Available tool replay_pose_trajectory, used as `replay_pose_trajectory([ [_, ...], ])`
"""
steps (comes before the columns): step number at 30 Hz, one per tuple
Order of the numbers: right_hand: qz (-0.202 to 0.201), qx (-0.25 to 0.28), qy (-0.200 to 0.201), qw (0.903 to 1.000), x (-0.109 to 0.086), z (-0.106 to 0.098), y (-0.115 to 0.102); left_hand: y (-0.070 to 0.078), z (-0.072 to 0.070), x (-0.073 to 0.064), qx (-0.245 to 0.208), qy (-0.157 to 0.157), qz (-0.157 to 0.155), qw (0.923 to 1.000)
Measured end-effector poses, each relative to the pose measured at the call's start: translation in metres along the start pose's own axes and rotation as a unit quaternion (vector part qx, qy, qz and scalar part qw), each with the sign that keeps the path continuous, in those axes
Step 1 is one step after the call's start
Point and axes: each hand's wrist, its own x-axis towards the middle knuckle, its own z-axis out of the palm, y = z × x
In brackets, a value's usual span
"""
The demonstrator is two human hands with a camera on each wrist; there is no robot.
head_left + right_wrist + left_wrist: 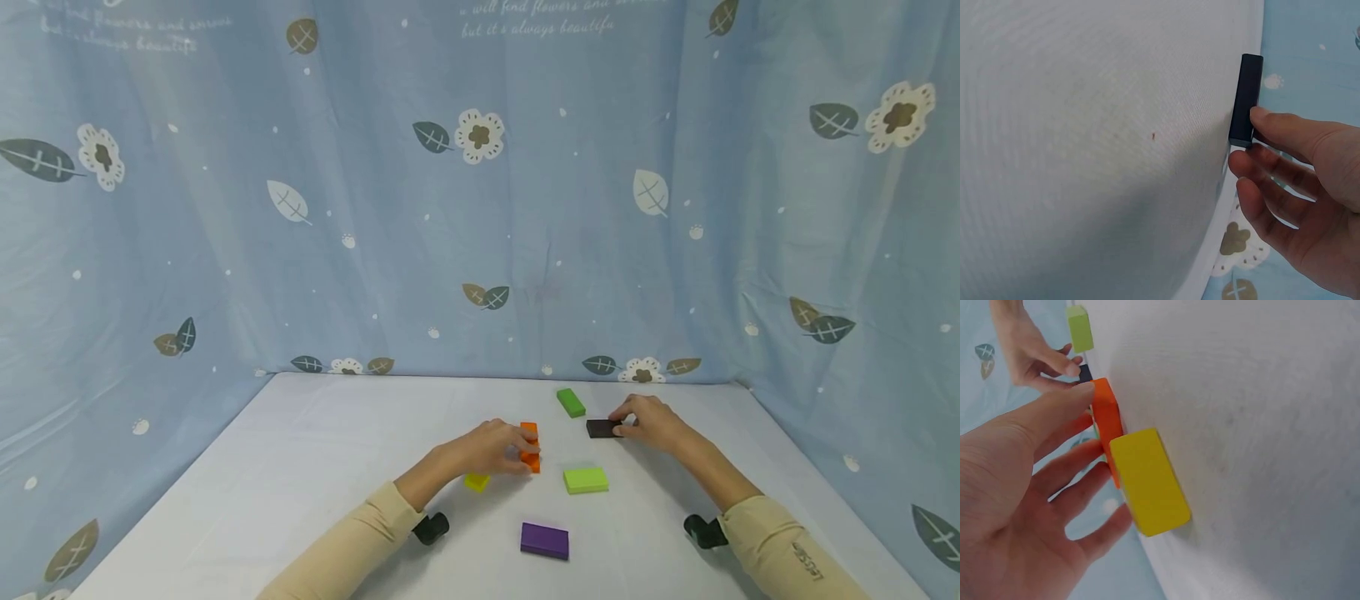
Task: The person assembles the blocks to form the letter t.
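From my head, I have both hands over the white desk (300, 500). My left grip (491, 447) is closed around the orange block (531, 460), right of the desk's middle, and my right grip (651, 421) pinches the black block (600, 428), toward the far right corner. Just beside that, nearer the far edge, lies a green block (571, 402). A lime block (586, 481) sits between my forearms; a purple block (544, 541) lies closest to the near edge. A yellow block (477, 482) shows partly under my left hand.

From my left wrist, my thumb is on one end of the orange block with fingers along its side. The yellow block overlaps it in sight; I can't tell if they touch.

From my right wrist, my thumb presses the black block's side, fingers curled at its end. I can't tell whether it is lifted.
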Motion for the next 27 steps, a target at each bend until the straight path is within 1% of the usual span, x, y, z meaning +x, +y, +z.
replay_pose_trajectory([
  [5, -0.007, 0.002, -0.001, 1.0000, -0.0004, -0.0006, 0.0000, 0.0015, -0.0026, -0.0021, 0.012, -0.017, 0.006, 0.9998],
  [9, -0.013, 0.002, 0.000, 0.9999, -0.0007, -0.0011, -0.0001, 0.0015, -0.0015, -0.0033, 0.033, -0.018, 0.011, 0.9992],
  [12, -0.013, 0.002, 0.000, 0.9999, -0.0003, -0.0009, 0.0002, 0.0026, -0.0018, -0.0038, 0.043, -0.019, 0.007, 0.9989],
  [15, -0.013, 0.003, 0.000, 0.9999, 0.0002, -0.0010, 0.0002, 0.0041, -0.0035, -0.0039, 0.044, -0.025, -0.001, 0.9987],
  [20, -0.009, 0.002, -0.003, 1.0000, 0.0000, -0.0011, -0.0005, 0.0046, -0.0036, -0.0041, 0.032, -0.031, -0.013, 0.9989],
  [25, -0.010, -0.003, -0.004, 0.9999, -0.0009, -0.0009, -0.0014, 0.0042, -0.0022, -0.0051, 0.023, -0.027, -0.008, 0.9993],
  [27, -0.011, -0.002, -0.003, 0.9999, -0.0010, -0.0009, -0.0013, 0.0044, -0.0019, -0.0053, 0.026, -0.025, -0.005, 0.9993],
])
